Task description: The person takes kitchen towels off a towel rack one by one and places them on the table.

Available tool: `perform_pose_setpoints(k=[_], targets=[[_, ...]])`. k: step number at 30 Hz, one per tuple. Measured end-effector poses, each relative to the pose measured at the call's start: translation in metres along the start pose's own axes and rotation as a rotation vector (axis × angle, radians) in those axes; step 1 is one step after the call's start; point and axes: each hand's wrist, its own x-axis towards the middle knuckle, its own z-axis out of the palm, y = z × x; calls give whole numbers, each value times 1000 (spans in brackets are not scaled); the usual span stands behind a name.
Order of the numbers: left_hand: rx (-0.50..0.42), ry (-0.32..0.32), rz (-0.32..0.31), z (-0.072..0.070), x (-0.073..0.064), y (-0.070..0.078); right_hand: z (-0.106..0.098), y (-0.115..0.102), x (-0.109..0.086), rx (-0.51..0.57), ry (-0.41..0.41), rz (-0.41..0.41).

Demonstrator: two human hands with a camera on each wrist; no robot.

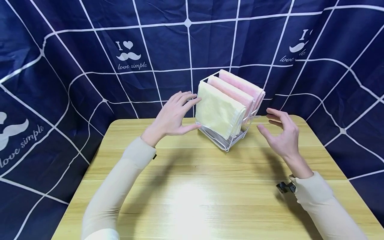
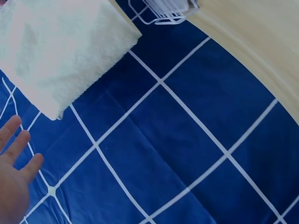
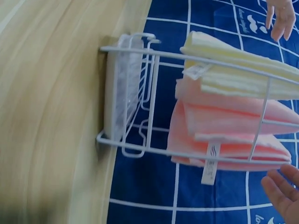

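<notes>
A white wire rack (image 1: 228, 146) stands toward the back of the table, holding folded towels on edge. The pale yellow towel (image 1: 220, 110) is at the front, a peach towel (image 1: 232, 89) behind it and a pink towel (image 1: 242, 82) at the back. My left hand (image 1: 175, 115) has its fingers spread, fingertips right at the yellow towel's left edge. To the right of the rack, my right hand (image 1: 283, 135) hangs with loosely bent fingers and holds nothing. In the right wrist view its fingers (image 3: 280, 189) are close to the rack's upper end by the pink towel.
The wood-grain table (image 1: 192, 186) extends in front of the rack. A navy cloth with white grid lines (image 1: 168, 43) hangs behind and on both sides. A white tag (image 3: 211, 163) sticks out from the pink towel. Something pale (image 3: 126, 88) lies in the rack's base.
</notes>
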Motion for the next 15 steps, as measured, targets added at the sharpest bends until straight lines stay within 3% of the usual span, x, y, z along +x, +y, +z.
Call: perform_pose_setpoints(k=[9, 15], targets=[[-16, 27, 45, 10, 27, 2, 18, -5, 8, 175, 55, 79], [-18, 46, 75, 18, 42, 5, 27, -10, 13, 247, 68, 173]])
